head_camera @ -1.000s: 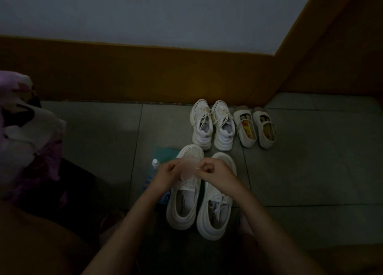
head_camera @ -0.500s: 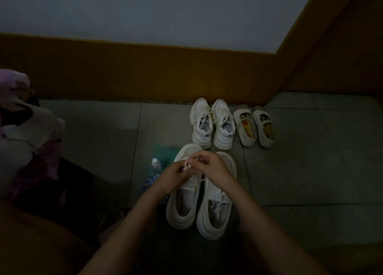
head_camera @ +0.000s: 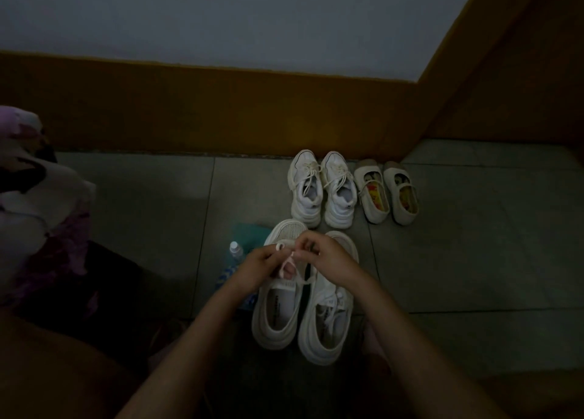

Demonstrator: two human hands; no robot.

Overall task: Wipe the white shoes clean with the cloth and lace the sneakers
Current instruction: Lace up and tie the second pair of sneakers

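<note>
Head view, dim light. The left hand (head_camera: 256, 268) and right hand (head_camera: 328, 257) meet, each pinching a white lace (head_camera: 285, 247) looped between their fingertips, over the near pair of sneakers (head_camera: 278, 320). Beyond the hands stand a laced second pair (head_camera: 319, 188) and, to its right, strapped flats (head_camera: 387, 194). Just left of the left hand are a small bottle (head_camera: 235, 249) and a teal cloth (head_camera: 249, 230) on the tiled floor (head_camera: 474, 245).

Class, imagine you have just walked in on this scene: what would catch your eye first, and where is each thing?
Both hands, the left hand and right hand, meet at the centre, pinching a white lace over the nearest pair of sneakers. Behind them, by the brown skirting, stand a laced pair of sneakers and, to its right, a pair of strap shoes.
</note>
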